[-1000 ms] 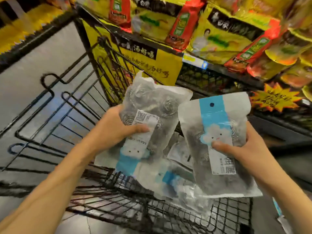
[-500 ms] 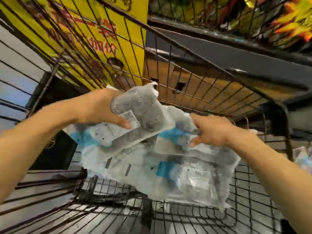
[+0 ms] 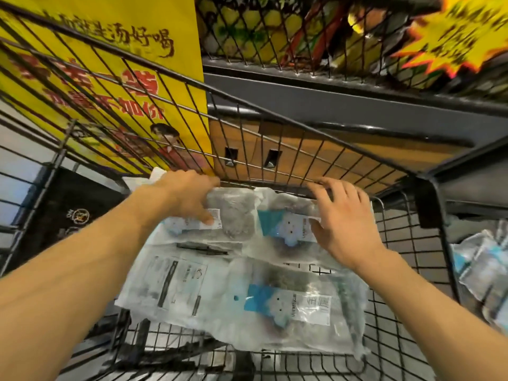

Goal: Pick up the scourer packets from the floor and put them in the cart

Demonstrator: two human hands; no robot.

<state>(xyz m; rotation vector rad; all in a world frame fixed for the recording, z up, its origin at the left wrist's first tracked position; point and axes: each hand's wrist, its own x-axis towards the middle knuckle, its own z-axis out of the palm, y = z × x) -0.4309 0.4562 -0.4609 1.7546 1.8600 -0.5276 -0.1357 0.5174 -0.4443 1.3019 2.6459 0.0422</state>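
Several clear scourer packets with blue-and-white labels lie in the black wire cart point(image 3: 395, 243). My left hand point(image 3: 187, 196) grips the far-left packet point(image 3: 236, 218), thumb on its white label, the packet lying on the pile. My right hand point(image 3: 341, 218) rests with spread, relaxed fingers on the far-right packet point(image 3: 283, 229), which lies flat. Nearer me lie two more packets, one face down point(image 3: 176, 284) and one face up point(image 3: 291, 301). More scourer packets point(image 3: 483, 270) lie on the floor outside the cart at the right.
The cart's far wire wall point(image 3: 275, 144) rises just beyond my hands. Behind it hang a yellow banner point(image 3: 110, 78) and a dark shelf base point(image 3: 330, 103) with a wooden panel. Packaged goods point(image 3: 288, 31) fill the mesh shelf above.
Both hands have moved down and forward into the cart with their packets. The packets now lie on the pile, and my right hand has loosened its pinch.
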